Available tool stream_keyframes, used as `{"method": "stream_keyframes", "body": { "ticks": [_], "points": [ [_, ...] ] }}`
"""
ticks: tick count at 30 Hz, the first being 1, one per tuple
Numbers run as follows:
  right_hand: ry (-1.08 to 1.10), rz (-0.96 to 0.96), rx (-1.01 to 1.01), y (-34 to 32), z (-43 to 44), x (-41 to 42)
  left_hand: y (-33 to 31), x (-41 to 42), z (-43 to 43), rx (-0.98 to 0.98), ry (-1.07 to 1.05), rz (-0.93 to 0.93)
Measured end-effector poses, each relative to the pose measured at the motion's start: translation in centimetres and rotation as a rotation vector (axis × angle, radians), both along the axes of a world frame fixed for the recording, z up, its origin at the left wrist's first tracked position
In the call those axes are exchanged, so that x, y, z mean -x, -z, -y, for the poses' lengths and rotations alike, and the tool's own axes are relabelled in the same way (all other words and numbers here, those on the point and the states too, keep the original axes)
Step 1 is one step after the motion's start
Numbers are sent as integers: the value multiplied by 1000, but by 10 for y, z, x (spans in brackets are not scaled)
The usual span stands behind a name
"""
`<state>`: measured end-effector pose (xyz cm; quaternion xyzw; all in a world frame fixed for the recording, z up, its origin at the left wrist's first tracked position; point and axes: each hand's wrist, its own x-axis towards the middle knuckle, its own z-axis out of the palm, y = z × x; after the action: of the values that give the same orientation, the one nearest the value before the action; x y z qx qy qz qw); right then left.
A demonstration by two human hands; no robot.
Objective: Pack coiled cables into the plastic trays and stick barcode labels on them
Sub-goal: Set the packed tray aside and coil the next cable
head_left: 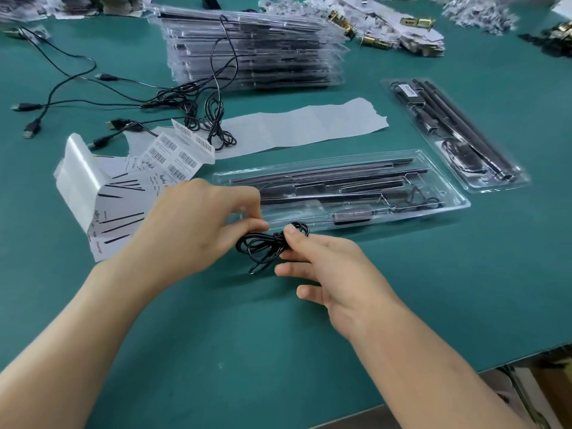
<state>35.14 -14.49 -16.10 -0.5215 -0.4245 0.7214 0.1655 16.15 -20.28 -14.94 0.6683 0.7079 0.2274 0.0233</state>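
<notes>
The left hand [198, 224] and right hand [328, 264] both pinch a coiled black cable [266, 247], held at 6 o'clock of the clear plastic tray [459, 204]. Barcode labels [176, 153] lie at the tray's 10 o'clock.

A: Both bare forearms reach in from the near edge, angled toward each other.
B: Left hand [201, 224] is palm down, thumb and fingertips pinching the coiled cable [263, 246]. Right hand [334, 267] pinches its other side, lower fingers spread loose.
</notes>
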Motion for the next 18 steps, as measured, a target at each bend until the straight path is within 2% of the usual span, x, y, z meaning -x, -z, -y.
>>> {"method": "stream_keyframes", "body": {
  "ticks": [8,18],
  "points": [
    [24,51,-122,-2,9,5,-2,-2,-2,22,-26,19],
    [34,61,-109,-3,6,9,-3,-9,-2,39,-60,-26]
  ]
}}
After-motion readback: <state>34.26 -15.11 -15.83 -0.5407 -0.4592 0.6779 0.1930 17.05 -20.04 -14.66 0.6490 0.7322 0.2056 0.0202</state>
